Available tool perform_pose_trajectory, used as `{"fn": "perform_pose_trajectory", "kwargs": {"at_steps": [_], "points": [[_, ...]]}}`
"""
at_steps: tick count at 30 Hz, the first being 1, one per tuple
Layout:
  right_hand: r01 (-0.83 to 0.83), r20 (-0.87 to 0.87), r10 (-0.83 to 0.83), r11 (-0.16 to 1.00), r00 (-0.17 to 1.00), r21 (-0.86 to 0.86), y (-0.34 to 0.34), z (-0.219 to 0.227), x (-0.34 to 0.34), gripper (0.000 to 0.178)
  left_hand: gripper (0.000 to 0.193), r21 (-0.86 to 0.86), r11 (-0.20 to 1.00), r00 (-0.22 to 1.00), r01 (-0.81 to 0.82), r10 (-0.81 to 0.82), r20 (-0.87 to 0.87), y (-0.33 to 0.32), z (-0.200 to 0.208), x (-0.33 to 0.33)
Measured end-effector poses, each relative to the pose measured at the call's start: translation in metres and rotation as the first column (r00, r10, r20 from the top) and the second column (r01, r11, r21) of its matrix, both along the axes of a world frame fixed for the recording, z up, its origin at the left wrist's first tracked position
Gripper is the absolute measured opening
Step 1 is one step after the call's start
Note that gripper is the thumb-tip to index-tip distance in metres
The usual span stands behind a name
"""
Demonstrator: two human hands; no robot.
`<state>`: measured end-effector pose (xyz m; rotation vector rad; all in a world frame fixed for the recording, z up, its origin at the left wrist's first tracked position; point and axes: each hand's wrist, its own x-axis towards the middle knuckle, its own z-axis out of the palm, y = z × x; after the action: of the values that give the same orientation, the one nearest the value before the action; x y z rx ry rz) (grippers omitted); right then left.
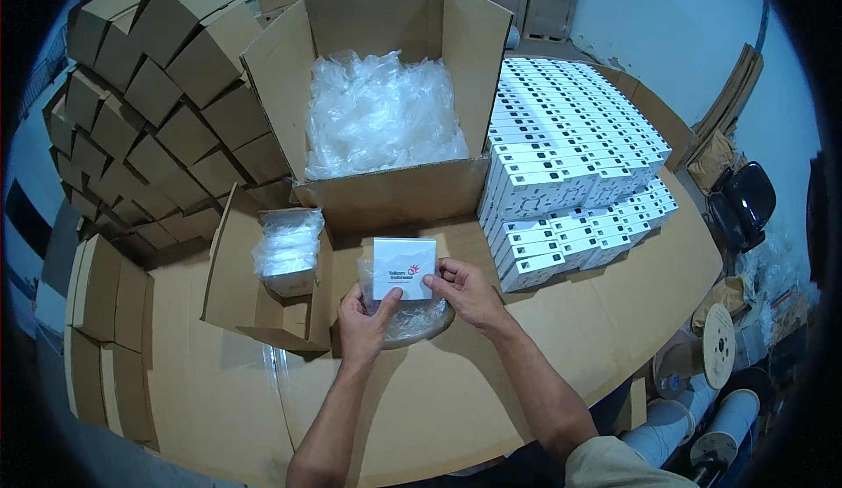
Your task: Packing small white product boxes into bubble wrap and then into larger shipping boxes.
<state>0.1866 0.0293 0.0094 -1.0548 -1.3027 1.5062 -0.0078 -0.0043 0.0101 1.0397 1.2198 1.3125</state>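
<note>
Between my two hands is a flat white square box point(403, 260) with a small red emblem on its face. My left hand point(361, 320) grips its lower left corner, thumb on the front. At its right edge my right hand point(469, 291) pinches it with thumb and fingers. Clear plastic wrap point(417, 320) shows behind and below the box, around a thing I cannot make out. Just left of my hands stands an open cardboard box point(250, 299), with several plastic-wrapped packs point(291, 247) inside.
A large open carton point(377, 199) full of clear plastic bags point(386, 115) stands at the back. Stacked white boxes point(561, 181) fill the table's right side. Piled brown cartons point(158, 128) rise at the left. Cable reels point(718, 344) and a black chair point(745, 203) stand beyond the table's right edge.
</note>
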Motion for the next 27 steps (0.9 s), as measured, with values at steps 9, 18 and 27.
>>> {"fn": "perform_pose_trajectory", "kwargs": {"at_steps": [9,18,27], "points": [[0.035,-0.112,-0.031,0.999,0.993,0.03,-0.001,-0.002,-0.001,0.029,0.032,0.023,1.0,1.0,0.001,-0.002,0.025,0.003,-0.011,0.0],[0.074,-0.041,-0.071,0.994,0.997,0.086,-0.006,0.013,0.0,0.024,0.028,0.121,0.99,0.998,-0.066,0.064,0.025,-0.001,0.0,0.004],[0.045,-0.093,-0.031,0.988,0.995,0.149,-0.009,0.018,0.004,0.028,0.035,0.186,0.982,0.999,0.019,-0.011,-0.041,-0.001,0.008,-0.005]]}}
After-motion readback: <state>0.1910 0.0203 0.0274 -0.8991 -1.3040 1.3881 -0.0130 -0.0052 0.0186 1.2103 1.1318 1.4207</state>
